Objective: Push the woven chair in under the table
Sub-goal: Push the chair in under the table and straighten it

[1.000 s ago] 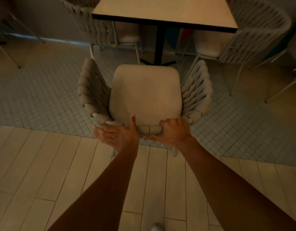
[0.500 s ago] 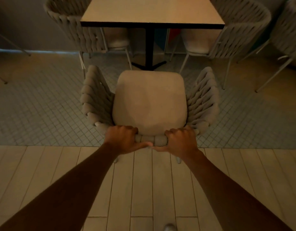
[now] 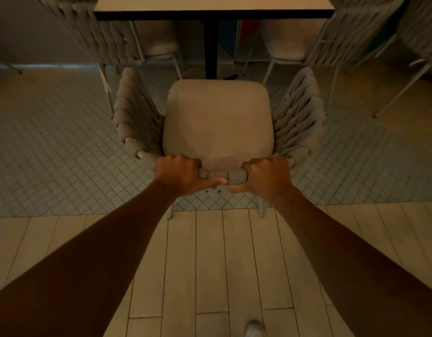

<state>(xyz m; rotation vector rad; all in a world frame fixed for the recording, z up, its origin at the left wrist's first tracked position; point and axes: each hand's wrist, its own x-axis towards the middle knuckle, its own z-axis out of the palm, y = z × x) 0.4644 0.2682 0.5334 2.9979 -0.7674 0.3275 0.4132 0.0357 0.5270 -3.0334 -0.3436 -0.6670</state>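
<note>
The woven chair (image 3: 218, 122) stands in front of me, its beige seat cushion facing the table and its grey woven sides flaring left and right. My left hand (image 3: 179, 175) and my right hand (image 3: 267, 176) are both closed around the top rail of its backrest, thumbs nearly touching under the rail. The table (image 3: 213, 7) with a light top, dark edge and black centre post is at the top of the view. The front edge of the seat lies close to the post's foot, a little short of the table edge. The chair's rear legs stand at the border of tile and plank flooring.
Two more woven chairs (image 3: 107, 37) (image 3: 336, 37) are at the table's far left and far right sides. Thin metal legs of another chair (image 3: 404, 83) reach in from the right. Small grey floor tiles lie under the table, pale planks under me. A shoe tip (image 3: 252, 329) shows at the bottom.
My left hand, open beside the backrest a second ago, has closed on the rail. The chair and I have moved nearer to the table.
</note>
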